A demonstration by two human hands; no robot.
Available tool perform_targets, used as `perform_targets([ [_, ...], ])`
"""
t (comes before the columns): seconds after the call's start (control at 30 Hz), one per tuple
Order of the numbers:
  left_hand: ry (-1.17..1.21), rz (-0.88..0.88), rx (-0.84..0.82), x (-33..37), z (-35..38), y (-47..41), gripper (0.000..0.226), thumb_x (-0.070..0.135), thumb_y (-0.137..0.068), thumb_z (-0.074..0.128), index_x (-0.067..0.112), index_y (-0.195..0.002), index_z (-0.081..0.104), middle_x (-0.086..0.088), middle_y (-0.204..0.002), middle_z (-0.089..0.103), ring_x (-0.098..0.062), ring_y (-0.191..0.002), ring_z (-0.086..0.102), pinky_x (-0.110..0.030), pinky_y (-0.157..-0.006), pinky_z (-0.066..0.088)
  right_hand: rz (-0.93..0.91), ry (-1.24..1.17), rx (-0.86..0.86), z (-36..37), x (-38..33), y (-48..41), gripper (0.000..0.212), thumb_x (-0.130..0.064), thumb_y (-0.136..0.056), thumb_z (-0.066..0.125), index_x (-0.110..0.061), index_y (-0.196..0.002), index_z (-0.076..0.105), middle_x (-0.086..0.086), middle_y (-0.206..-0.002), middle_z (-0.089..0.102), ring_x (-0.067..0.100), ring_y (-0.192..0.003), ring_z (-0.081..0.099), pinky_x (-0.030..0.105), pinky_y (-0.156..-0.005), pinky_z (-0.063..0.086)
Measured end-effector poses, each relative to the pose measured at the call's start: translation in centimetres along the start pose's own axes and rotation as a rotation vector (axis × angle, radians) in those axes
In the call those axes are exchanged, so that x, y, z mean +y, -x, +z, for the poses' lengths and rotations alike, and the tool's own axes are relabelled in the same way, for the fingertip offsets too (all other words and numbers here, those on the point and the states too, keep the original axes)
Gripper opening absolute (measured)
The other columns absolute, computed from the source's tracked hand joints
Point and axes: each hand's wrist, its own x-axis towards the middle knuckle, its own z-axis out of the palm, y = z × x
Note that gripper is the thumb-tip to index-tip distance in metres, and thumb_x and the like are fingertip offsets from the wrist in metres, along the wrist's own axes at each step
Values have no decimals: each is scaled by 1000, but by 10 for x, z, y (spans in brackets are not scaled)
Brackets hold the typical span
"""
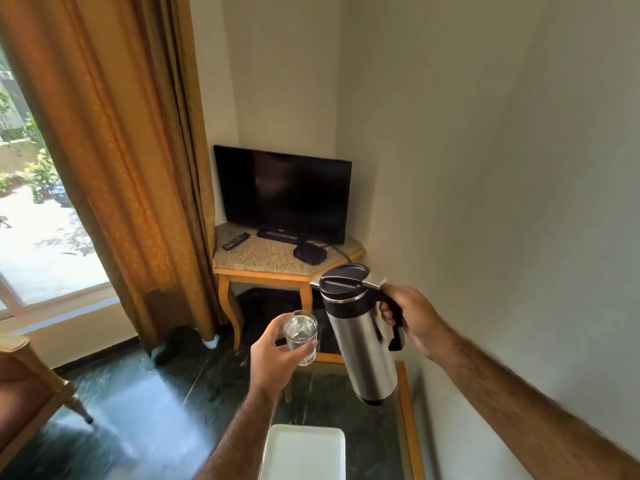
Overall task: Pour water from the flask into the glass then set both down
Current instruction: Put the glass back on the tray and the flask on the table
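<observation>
Right hand (414, 318) grips the steel flask (363, 341) by its black handle, surely heavy and slick-sided, while just beside it the left hand (273, 355) wraps the fragile glass (300, 336), both raised above the glass-topped table (407, 410).

Hands: two, left hand (273, 355) and right hand (412, 318)
Flask (363, 341): one
Glass (300, 336): one, left of flask
Tray (303, 452): one, white, below flask
Television (282, 194): one, behind flask
Remote (236, 241): one
Curtain (131, 150): one
</observation>
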Motion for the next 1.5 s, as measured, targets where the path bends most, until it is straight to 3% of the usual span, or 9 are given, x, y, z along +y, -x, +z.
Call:
perform_targets([
  [0.23,-37,-102,-60,-54,18,12,63,25,-66,98,25,-121,67,13,-106,74,4,-102,69,-24,-81,64,57,-202,195,-6,99,21,37,-28,-108,59,-22,-74,72,-2,-64,60,11,-56,51,26,-59,44],
  [0.37,-41,-165,-101,-94,31,19,64,38,-62,94,28,-118,66,19,-105,74,-1,-102,71,-23,-79,64,82,-287,298,-9,146,30,37,-21,-108,57,-24,-76,76,-4,-61,62,9,-56,54,23,-58,47],
  [0.47,-73,-210,-126,-130,44,25,62,39,-61,95,38,-114,63,28,-107,71,2,-101,71,-20,-76,62,103,-389,359,-15,187,29,27,-17,-109,54,-17,-90,72,-5,-62,61,10,-58,54,22,-58,46],
  [0.67,-133,-270,-137,-219,74,46,63,45,-56,91,57,-106,56,36,-106,68,5,-97,69,-17,-71,61,111,-449,414,-26,280,27,33,-21,-109,52,-22,-90,78,-6,-64,64,7,-59,57,19,-59,50],
  [0.8,-174,-304,-165,-277,89,60,62,43,-55,89,56,-106,56,32,-106,69,2,-93,72,-22,-72,62,110,-444,454,-30,329,23,33,-23,-95,55,-24,-74,80,-5,-60,63,8,-57,55,20,-56,48],
  [1.03,-216,-346,-196,-367,115,85,64,23,-62,93,54,-105,58,33,-104,68,8,-98,67,-9,-65,55,99,-419,478,-36,406,16,37,-26,-98,50,-26,-73,78,-7,-65,64,13,-62,51,28,-63,43],
  [1.13,-243,-373,-216,-404,125,94,63,24,-62,93,43,-112,59,35,-105,67,10,-99,66,-11,-66,56,118,-409,488,-40,434,12,36,-26,-96,50,-25,-71,76,-6,-65,62,16,-63,48,35,-66,36],
  [1.3,-272,-397,-233,-449,136,98,66,17,-66,95,35,-116,57,37,-106,65,9,-101,65,-16,-70,60,121,-251,565,-47,470,13,37,-22,-98,50,-27,-68,71,-5,-65,60,20,-67,50,46,-69,44],
  [1.5,-295,-393,-236,-469,145,89,68,16,-66,96,36,-117,55,40,-103,64,17,-97,62,-7,-66,54,118,-550,537,-47,489,11,39,-13,-101,39,-16,-81,72,-2,-61,59,18,-61,47,28,-62,41],
])
